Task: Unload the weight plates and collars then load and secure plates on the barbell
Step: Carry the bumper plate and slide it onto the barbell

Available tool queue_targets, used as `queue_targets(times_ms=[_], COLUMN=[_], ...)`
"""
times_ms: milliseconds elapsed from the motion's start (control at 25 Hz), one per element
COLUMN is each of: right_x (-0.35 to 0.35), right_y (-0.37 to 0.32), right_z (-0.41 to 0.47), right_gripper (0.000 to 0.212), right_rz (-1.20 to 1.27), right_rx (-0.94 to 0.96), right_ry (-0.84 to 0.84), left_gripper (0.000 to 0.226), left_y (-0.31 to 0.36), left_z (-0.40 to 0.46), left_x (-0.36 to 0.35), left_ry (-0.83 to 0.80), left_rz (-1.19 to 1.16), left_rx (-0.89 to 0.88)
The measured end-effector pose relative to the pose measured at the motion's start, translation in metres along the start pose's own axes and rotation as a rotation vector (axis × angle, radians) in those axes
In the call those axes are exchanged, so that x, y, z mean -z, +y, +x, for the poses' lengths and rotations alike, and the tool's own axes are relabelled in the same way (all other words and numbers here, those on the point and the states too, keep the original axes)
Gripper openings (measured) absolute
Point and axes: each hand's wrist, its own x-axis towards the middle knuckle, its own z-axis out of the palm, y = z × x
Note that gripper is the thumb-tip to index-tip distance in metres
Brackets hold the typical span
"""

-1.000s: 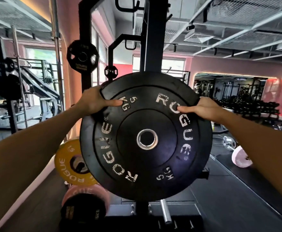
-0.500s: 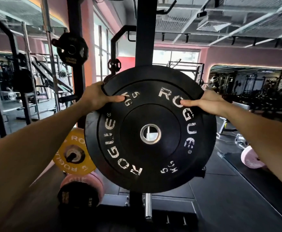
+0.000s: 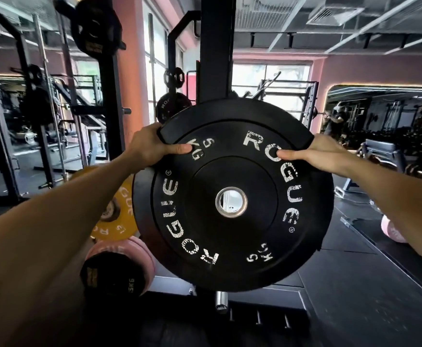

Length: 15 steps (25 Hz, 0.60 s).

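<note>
Both hands, left (image 3: pixel 149 146) and right (image 3: pixel 315 156), grip the black plate's (image 3: pixel 232 246) upper rim, thumbs across its face.

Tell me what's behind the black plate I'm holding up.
Behind the black plate, a black rack upright rises above it; a yellow plate and pink plate peek out lower left. Whatever is directly behind it is covered.

The black plate (image 3: pixel 232 196) hid both hands' fingers behind its rim and part of the yellow plate (image 3: pixel 114 216) at 9 o'clock; the pink plate (image 3: pixel 393 230) at 3 o'clock lay behind the right forearm.
</note>
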Motion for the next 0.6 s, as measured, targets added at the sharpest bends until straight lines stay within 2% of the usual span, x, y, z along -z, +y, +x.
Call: queue_targets(times_ms=[160,320,360,480,520,600], right_x=[-0.064,-0.128,-0.143,-0.179,-0.192,-0.218], right_y=[0.068,0.13,0.142,0.172,0.184,0.206], right_z=[-0.009,-0.017,-0.019,-0.028,-0.031,-0.036], right_gripper=[0.066,0.063,0.065,0.065,0.066,0.065], right_rz=[0.021,0.014,0.011,0.009,0.007,0.006], right_rx=[-0.024,-0.02,-0.026,-0.023,-0.021,-0.019], right_ry=[-0.006,-0.016,-0.017,-0.019,-0.01,-0.013], left_gripper=[0.071,0.075,0.072,0.045,0.043,0.053], left_y=[-0.066,-0.128,-0.142,-0.173,-0.183,-0.21], left_z=[-0.016,-0.045,-0.053,-0.075,-0.081,-0.09], left_x=[-0.066,-0.124,-0.137,-0.165,-0.174,-0.196], left_ry=[-0.012,-0.025,-0.031,-0.037,-0.039,-0.051], left_rz=[0.031,0.036,0.029,0.013,0.002,-0.014], left_rx=[0.018,0.032,0.033,0.029,0.026,0.03])
